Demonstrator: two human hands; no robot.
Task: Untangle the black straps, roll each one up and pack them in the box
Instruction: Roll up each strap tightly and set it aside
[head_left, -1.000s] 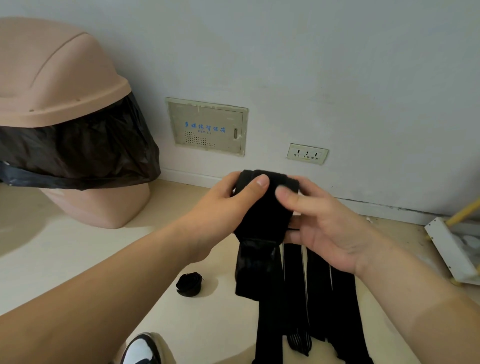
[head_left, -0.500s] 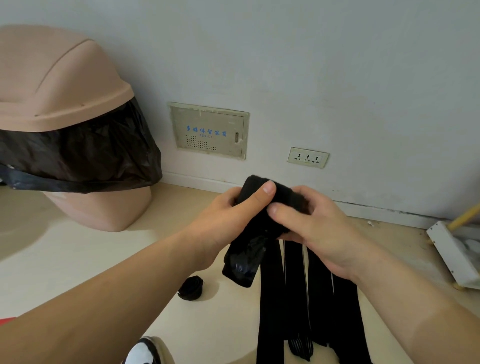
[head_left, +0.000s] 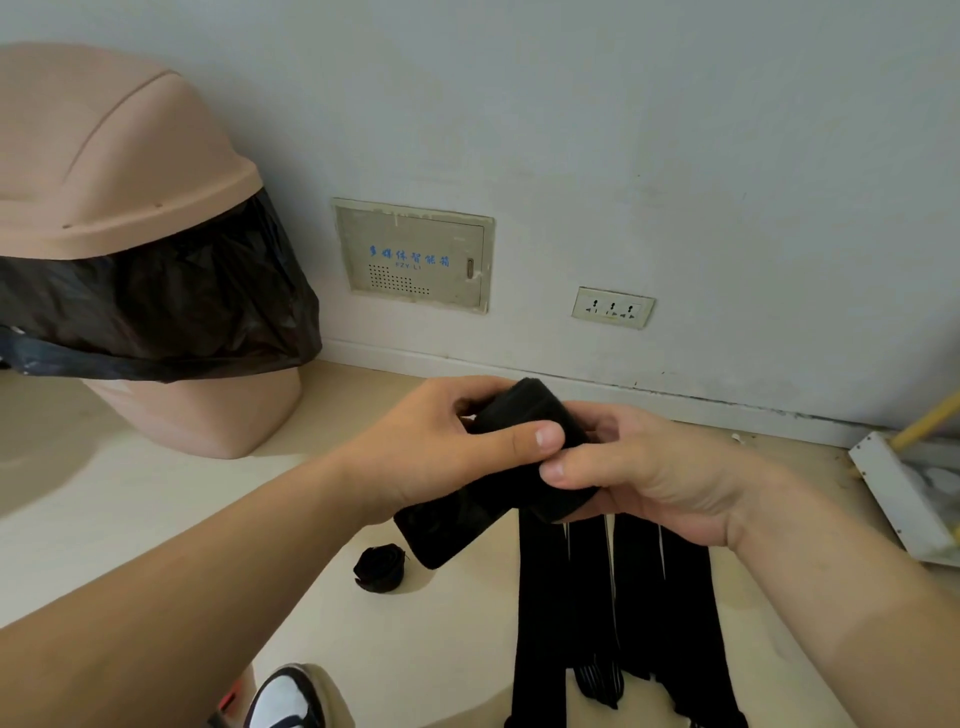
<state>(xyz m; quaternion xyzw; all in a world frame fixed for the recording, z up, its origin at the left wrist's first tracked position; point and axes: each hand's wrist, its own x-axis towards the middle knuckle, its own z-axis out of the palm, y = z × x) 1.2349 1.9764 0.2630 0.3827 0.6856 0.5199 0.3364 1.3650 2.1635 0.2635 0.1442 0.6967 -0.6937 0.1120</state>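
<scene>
Rolling strap (head_left: 522, 413) further, left hand (head_left: 431, 444), right hand (head_left: 665, 467) lower (seemingly tighter)

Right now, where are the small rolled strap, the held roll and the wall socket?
small rolled strap (head_left: 381, 568): head view, coil's middle.
held roll (head_left: 524, 410): head view, upper wound face.
wall socket (head_left: 612, 307): head view, plate's middle.

Both hands meet mid-frame: the left hand (head_left: 447, 441) and right hand (head_left: 649, 467) grip a partly rolled black strap (head_left: 519, 415), thumbs pressed on it. Loose straps (head_left: 540, 597) hang below, and a small roll (head_left: 380, 567) lies on the floor (head_left: 156, 519) just left of them.
</scene>
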